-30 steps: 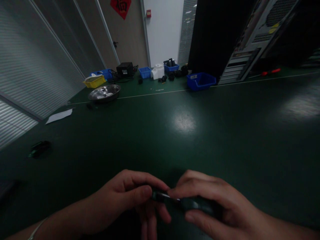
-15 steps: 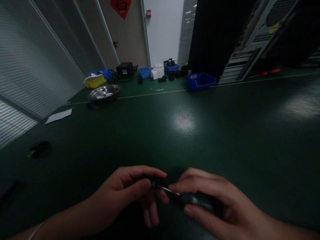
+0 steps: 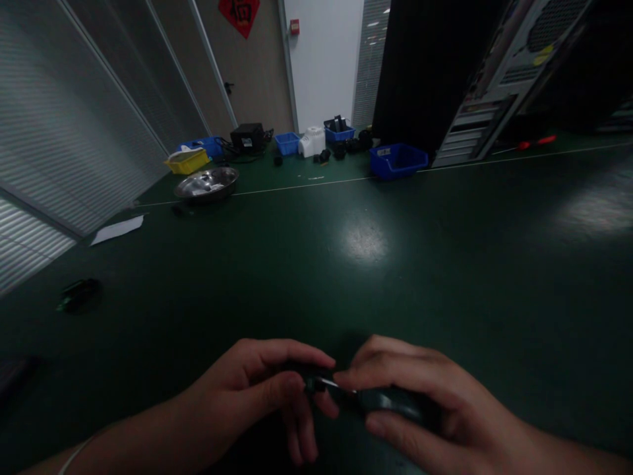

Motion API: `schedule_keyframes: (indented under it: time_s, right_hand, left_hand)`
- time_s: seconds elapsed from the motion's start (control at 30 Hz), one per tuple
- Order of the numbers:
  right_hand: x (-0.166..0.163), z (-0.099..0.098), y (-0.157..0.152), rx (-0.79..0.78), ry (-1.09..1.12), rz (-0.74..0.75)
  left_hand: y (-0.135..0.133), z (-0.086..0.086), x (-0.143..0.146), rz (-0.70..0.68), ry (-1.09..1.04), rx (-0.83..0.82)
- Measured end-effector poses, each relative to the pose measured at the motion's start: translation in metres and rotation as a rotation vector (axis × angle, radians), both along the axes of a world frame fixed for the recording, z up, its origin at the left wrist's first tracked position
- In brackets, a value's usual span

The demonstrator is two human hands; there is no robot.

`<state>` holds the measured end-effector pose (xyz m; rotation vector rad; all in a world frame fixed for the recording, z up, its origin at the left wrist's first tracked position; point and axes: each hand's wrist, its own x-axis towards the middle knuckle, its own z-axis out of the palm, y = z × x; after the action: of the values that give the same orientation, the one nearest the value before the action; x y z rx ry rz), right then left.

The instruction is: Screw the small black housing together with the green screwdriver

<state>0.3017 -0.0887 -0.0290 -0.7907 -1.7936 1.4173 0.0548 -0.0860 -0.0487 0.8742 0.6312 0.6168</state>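
Observation:
My left hand [image 3: 262, 392] pinches a small black part [image 3: 312, 383] between thumb and fingertips, low over the dark green table [image 3: 356, 277]. My right hand [image 3: 420, 402] is closed round the dark handle of a screwdriver [image 3: 390, 401]. Its thin metal shaft [image 3: 341, 388] points left and its tip meets the small black part. Both hands are close together at the bottom middle of the view. The dim light hides the part's details.
At the far edge stand a metal bowl [image 3: 206, 184], a yellow bin [image 3: 188, 161], several blue bins [image 3: 398, 160], a black box [image 3: 246, 137], a white device [image 3: 312, 141] and an open computer case [image 3: 499, 86]. A white paper [image 3: 117, 229] and a dark object [image 3: 79, 293] lie left.
Both hands stay in place with small shifts. The screwdriver tip and the black part were drawn slightly apart half a second ago and are close together again now.

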Motion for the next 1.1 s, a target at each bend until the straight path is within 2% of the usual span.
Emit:
schedule_keyframes:
  time_s: [0.17, 0.4, 0.6, 0.87, 1.1]
  right_hand:
    - [0.002, -0.002, 0.002, 0.046, 0.0, 0.054]
    - [-0.006, 0.004, 0.003, 0.052, -0.17, -0.029]
    - [-0.009, 0.009, 0.007, 0.074, -0.185, -0.028]
    - [0.0, -0.002, 0.003, 0.051, 0.005, 0.009]
    - [-0.001, -0.008, -0.001, 0.03, -0.078, -0.095]
  left_hand:
    - [0.002, -0.003, -0.001, -0.022, -0.012, -0.02]
    - [0.003, -0.003, -0.002, -0.037, -0.034, -0.023]
    - [0.001, 0.001, -0.001, -0.082, 0.001, -0.048]
    - [0.002, 0.004, 0.002, -0.012, -0.001, -0.027]
    - [0.005, 0.004, -0.001, 0.087, 0.108, 0.046]
